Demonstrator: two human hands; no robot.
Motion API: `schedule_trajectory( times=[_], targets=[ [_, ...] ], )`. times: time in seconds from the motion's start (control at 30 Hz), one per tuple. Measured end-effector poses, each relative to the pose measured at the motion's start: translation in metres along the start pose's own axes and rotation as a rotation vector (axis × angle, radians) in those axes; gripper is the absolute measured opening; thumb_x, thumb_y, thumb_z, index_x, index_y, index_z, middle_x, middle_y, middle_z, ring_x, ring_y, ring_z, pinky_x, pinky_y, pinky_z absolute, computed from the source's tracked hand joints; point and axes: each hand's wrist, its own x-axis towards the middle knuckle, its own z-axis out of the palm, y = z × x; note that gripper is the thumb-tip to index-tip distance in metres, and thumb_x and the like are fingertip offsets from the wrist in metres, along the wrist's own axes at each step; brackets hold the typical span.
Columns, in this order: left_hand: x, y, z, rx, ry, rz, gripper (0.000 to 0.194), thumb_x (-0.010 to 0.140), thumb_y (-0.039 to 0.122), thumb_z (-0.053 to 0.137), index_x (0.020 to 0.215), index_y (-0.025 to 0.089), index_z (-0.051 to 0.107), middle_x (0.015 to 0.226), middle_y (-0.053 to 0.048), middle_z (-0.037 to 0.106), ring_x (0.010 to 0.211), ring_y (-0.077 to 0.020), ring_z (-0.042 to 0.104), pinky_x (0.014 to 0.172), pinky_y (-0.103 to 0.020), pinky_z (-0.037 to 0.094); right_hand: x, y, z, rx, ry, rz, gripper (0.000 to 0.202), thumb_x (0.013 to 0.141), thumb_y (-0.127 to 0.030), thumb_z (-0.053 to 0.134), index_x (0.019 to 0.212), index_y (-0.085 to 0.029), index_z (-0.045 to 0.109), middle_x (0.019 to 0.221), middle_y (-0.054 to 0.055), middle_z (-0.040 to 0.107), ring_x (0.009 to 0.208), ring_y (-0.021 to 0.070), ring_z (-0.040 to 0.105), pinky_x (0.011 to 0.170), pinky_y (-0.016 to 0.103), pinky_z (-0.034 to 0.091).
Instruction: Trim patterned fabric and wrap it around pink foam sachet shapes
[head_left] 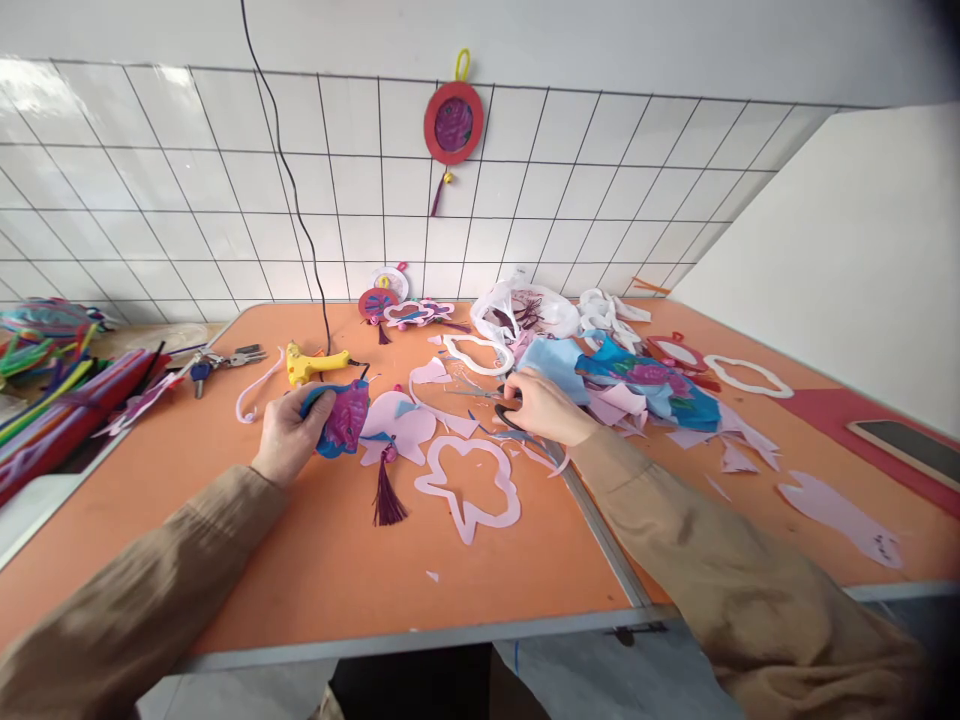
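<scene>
Two tan sleeves [750, 580] come in from the bottom, closest of all, reaching over the near edge of the orange table [315, 570]. The stretch of table just behind that edge is mostly bare, with only a few paper crumbs; a metal seam runs diagonally under the right forearm. Clutter starts further in: a pale pink flower-shaped paper outline [469, 485] lies between the arms, a dark purple tassel [388, 495] just left of it, and scraps spread toward the tiled wall. Along the left edge lies a bundle of coloured pipe cleaners [52, 400].

The left hand [289, 430] is curled closed around a blue and magenta flower-printed piece [341, 418], held just above the table in front of the yellow glue gun [315, 363]. The right hand [541, 405] rests knuckles-up on black-handled scissors [504, 405], fingers bent around the handles, blades pointing left over the scraps. A heap of blue printed paper [645, 385] sits just beyond it.
</scene>
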Motion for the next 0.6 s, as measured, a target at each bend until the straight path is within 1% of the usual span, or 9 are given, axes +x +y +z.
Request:
schedule_trajectory(
  times=[0.1,0.17,0.27,0.33,0.37,0.43,0.53,0.6],
  targets=[
    [-0.003,0.005,0.002,0.049,-0.032,0.063,0.026,0.082,0.037,0.059,0.076,0.017,0.074,0.054,-0.001,0.062,0.048,-0.0134,0.053,0.046,-0.024,0.045,-0.001,-0.003,0.005,0.047,0.051,-0.004,0.018,0.066,-0.022,0.073,0.075,-0.02,0.058,0.089,0.003,0.057,0.073,0.0162,0.057,0.071,0.028,0.045],
    [-0.005,0.006,0.005,0.069,-0.044,0.106,0.025,0.083,0.036,0.059,0.079,0.018,0.076,0.058,-0.002,0.067,0.051,-0.0148,0.058,0.05,-0.025,0.048,-0.002,-0.005,0.008,0.116,0.073,-0.019,0.018,0.064,-0.019,0.073,0.072,-0.02,0.057,0.087,0.002,0.057,0.07,0.0147,0.055,0.069,0.027,0.045],
    [-0.007,0.008,0.008,0.091,-0.054,0.149,0.026,0.083,0.035,0.057,0.083,0.019,0.078,0.067,-0.004,0.073,0.057,-0.0165,0.065,0.056,-0.027,0.052,-0.002,-0.007,0.011,0.182,0.07,-0.05,0.02,0.064,-0.014,0.067,0.064,-0.021,0.048,0.068,-0.002,0.053,0.062,0.0132,0.049,0.06,0.025,0.039],
    [-0.009,0.009,0.009,0.114,-0.065,0.171,0.027,0.083,0.035,0.056,0.083,0.02,0.078,0.068,-0.004,0.074,0.057,-0.0166,0.065,0.056,-0.027,0.052,-0.003,-0.008,0.012,0.209,0.037,-0.045,0.023,0.064,-0.015,0.065,0.059,-0.022,0.043,0.057,-0.005,0.046,0.055,0.0123,0.044,0.056,0.024,0.036],
    [-0.009,0.009,0.009,0.129,-0.074,0.187,0.027,0.084,0.035,0.056,0.084,0.02,0.078,0.068,-0.004,0.074,0.056,-0.0162,0.065,0.055,-0.027,0.052,-0.003,-0.008,0.012,0.22,0.023,-0.04,0.024,0.064,-0.016,0.064,0.058,-0.022,0.042,0.054,-0.005,0.044,0.054,0.012,0.042,0.055,0.024,0.035],
    [-0.01,0.008,0.01,0.155,-0.096,0.225,0.028,0.084,0.035,0.056,0.085,0.02,0.078,0.067,-0.004,0.074,0.054,-0.0152,0.064,0.054,-0.026,0.051,-0.003,-0.009,0.012,0.23,0.019,-0.052,0.022,0.064,-0.016,0.061,0.057,-0.022,0.041,0.054,-0.005,0.044,0.053,0.0119,0.041,0.055,0.025,0.035],
    [-0.011,0.006,0.01,0.177,-0.12,0.277,0.027,0.086,0.033,0.054,0.086,0.019,0.078,0.069,-0.004,0.075,0.054,-0.0141,0.064,0.054,-0.025,0.05,-0.002,-0.009,0.012,0.224,0.01,-0.109,0.015,0.062,-0.011,0.053,0.058,-0.022,0.044,0.057,-0.004,0.048,0.055,0.0121,0.044,0.056,0.025,0.036],
    [-0.011,0.004,0.01,0.188,-0.122,0.296,0.028,0.086,0.033,0.054,0.087,0.019,0.078,0.069,-0.004,0.075,0.054,-0.0139,0.063,0.054,-0.024,0.049,-0.002,-0.008,0.011,0.226,-0.011,-0.124,0.014,0.061,-0.009,0.051,0.059,-0.022,0.046,0.058,-0.004,0.05,0.056,0.012,0.046,0.056,0.024,0.037]
  ],
)
